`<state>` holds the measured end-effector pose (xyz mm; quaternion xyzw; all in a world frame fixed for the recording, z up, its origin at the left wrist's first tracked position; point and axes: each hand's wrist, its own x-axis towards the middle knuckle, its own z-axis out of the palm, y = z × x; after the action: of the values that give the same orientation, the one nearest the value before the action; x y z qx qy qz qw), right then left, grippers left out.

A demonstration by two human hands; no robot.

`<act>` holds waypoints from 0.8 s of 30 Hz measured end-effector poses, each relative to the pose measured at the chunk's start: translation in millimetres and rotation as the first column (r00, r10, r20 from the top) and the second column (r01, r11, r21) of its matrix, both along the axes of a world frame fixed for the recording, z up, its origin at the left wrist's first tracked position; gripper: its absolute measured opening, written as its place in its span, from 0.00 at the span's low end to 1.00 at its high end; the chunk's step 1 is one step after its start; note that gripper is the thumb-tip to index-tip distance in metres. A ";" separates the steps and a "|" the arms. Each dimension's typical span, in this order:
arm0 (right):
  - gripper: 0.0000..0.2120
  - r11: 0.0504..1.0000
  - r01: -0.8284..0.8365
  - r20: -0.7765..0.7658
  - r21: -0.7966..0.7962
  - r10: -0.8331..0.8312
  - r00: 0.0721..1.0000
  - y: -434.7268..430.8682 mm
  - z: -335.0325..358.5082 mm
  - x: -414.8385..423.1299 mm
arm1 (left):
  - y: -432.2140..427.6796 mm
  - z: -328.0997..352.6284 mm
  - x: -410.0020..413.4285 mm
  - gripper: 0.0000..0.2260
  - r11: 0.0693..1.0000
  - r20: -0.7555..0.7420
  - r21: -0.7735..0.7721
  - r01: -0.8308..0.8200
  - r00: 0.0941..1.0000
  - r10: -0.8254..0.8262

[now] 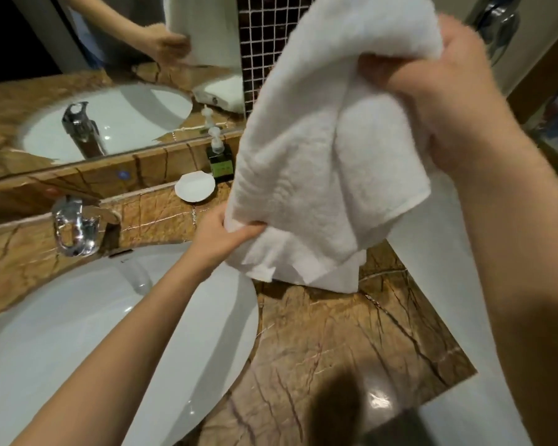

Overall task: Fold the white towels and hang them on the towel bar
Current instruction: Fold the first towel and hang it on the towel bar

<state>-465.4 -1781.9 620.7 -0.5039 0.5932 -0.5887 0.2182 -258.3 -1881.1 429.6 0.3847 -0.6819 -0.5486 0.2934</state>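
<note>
Your lighting is warm and moderately bright, falling from above: one glare patch on the polished countertop (319, 333), a dark soft shadow beside it. Your right hand (445, 101) and the towel (319, 162) are blurred; margins show wide-angle stretch

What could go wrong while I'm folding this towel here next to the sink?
The white towel hangs loose between the left hand and right hand; its lower corners could dip into the sink and get wet. Swinging it might knock the soap pump bottle or the shell-shaped dish nearby.
</note>
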 end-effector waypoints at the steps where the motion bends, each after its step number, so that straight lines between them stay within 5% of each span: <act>1: 0.10 1.000 0.000 0.066 -0.010 0.001 0.998 2.9 4.5 2.6 | 3.7 6.8 10.2 0.13 0.996 -0.065 0.081 -0.046 0.997 0.052; 4: 0.15 0.999 0.019 0.248 0.044 -0.030 0.968 11.6 6.2 9.6 | 15.2 29.8 50.4 0.13 0.977 -0.196 0.189 -0.097 0.971 0.134; 9: 0.13 0.972 -0.025 0.427 0.232 -0.079 0.901 32.6 -26.1 31.0 | 37.0 59.3 124.2 0.09 0.980 -0.245 0.199 0.013 0.969 0.036; 11: 0.14 0.945 -0.049 0.462 0.324 -0.113 0.879 40.0 -47.6 43.7 | 44.2 62.8 149.8 0.13 0.980 -0.198 0.199 0.014 0.980 0.027; 14: 0.16 0.896 -0.098 0.524 0.434 -0.163 0.836 52.3 -82.6 66.1 | 57.2 63.7 186.5 0.06 0.955 -0.156 0.294 0.043 0.988 0.004; 18: 0.18 0.838 -0.170 0.611 0.518 -0.224 0.759 70.9 -131.3 102.1 | 71.0 50.0 230.8 0.27 0.910 -0.036 0.410 0.061 0.998 -0.051; 24: 0.12 0.806 -0.116 0.531 0.580 -0.267 0.804 108.4 -200.6 163.0 | 86.9 2.6 278.3 0.09 0.851 0.229 0.524 0.041 0.955 -0.187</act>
<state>-302.4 -1673.5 420.1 -0.1778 0.6679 -0.5114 0.5106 20.1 -1794.2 432.3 0.4789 -0.5663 -0.6689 0.0506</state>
